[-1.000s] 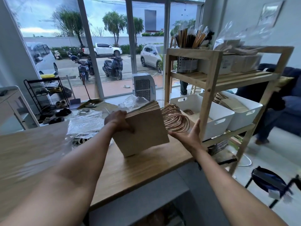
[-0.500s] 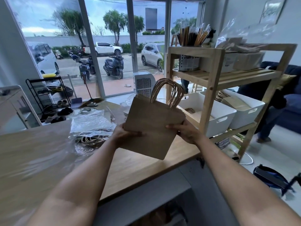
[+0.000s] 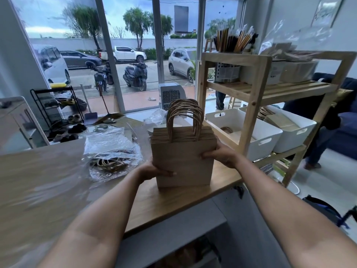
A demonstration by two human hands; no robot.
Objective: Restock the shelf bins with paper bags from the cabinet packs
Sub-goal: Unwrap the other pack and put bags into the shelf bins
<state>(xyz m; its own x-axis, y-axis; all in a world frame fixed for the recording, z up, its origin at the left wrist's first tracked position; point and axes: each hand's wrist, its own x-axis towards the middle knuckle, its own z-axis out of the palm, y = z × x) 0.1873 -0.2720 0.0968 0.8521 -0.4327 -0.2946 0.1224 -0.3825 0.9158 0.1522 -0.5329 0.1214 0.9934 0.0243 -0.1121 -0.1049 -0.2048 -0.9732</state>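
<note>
A stack of brown paper bags with twisted handles stands upright on the wooden counter, handles up. My left hand grips its lower left side and my right hand grips its right edge. To the right, a wooden shelf carries two white bins: the near bin has a few bags at its bottom, the far bin holds a stack of flat bags.
Torn clear plastic wrap with more bag handles inside lies on the counter to the left. A cutlery holder and wrapped bag packs sit on the upper shelf. A person's legs stand behind the shelf.
The stack went from lying tilted with handles to the right, through a diagonal lift in the air, to standing upright on the counter with handles up. Both hands kept hold.
</note>
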